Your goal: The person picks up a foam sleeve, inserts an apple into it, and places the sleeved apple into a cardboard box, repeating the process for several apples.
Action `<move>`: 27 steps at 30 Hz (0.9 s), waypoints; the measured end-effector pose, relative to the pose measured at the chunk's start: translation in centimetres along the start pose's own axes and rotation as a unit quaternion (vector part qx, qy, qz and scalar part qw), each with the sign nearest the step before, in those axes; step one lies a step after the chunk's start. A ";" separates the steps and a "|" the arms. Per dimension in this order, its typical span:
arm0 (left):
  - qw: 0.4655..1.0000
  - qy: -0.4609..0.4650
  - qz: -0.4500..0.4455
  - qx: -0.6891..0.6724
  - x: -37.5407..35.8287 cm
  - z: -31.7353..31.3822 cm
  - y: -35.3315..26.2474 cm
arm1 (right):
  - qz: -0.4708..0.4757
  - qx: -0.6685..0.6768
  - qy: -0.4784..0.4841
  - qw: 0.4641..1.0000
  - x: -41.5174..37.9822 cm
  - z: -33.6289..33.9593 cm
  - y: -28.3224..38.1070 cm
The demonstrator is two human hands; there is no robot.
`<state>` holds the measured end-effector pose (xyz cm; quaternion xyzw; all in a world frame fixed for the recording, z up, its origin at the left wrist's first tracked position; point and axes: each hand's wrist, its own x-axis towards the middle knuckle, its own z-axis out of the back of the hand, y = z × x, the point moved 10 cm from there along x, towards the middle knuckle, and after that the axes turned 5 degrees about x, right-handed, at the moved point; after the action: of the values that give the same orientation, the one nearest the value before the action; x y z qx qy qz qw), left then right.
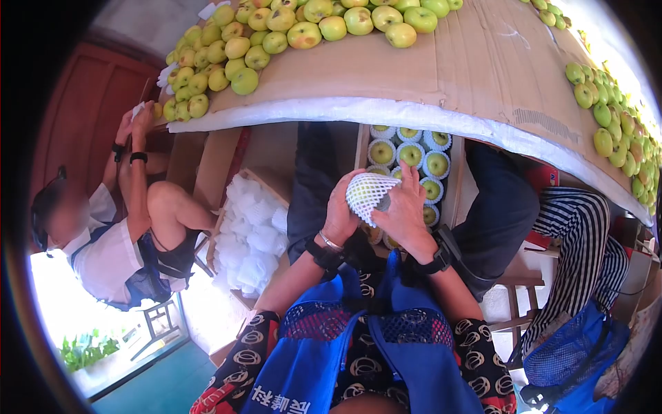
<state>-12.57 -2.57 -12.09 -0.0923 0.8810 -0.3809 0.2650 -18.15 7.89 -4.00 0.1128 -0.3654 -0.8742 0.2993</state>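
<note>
My left hand [341, 214] and my right hand [405, 210] together hold a fruit wrapped in a white foam net [367, 194], just above my lap. Both hands curl around the net from either side; the fruit inside is mostly hidden. Right behind my hands stands a box of green apples in foam nets [412, 157], packed in rows. Black bands sit on both my wrists.
A cardboard-covered table [427, 76] carries piles of loose green apples [227, 48], with more apples [610, 117] along its right edge. A box of empty foam nets [248, 234] lies to the left. One person sits at left [117, 241]; another in striped trousers [579, 241] sits at right.
</note>
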 end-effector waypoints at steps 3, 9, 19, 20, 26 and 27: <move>0.999 0.010 0.019 -0.041 0.7 1.2 0.7 | 0.044 0.095 -0.013 0.994 0.1 1.4 1.4; 0.982 0.114 0.058 -0.139 -0.2 0.0 0.0 | 0.021 0.431 -0.015 0.902 -0.1 4.4 -1.1; 0.980 0.017 0.123 -0.157 -0.6 0.4 2.9 | 0.017 0.317 0.028 0.948 0.1 -1.7 0.0; 0.984 0.007 0.117 -0.136 -0.5 0.7 3.0 | 0.030 0.310 -0.001 0.950 -0.2 -1.9 -0.6; 0.989 0.033 0.117 -0.087 -0.6 -0.1 2.0 | 0.059 0.249 -0.070 0.964 -0.4 -0.7 -1.3; 0.986 0.058 0.124 -0.092 -0.7 -0.5 1.9 | 0.057 0.249 -0.072 0.964 -0.5 -0.8 -1.6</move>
<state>-12.18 -0.64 -12.90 0.0162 0.9307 -0.2675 0.2491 -18.07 8.63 -5.67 0.0998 -0.5975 -0.7433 0.2838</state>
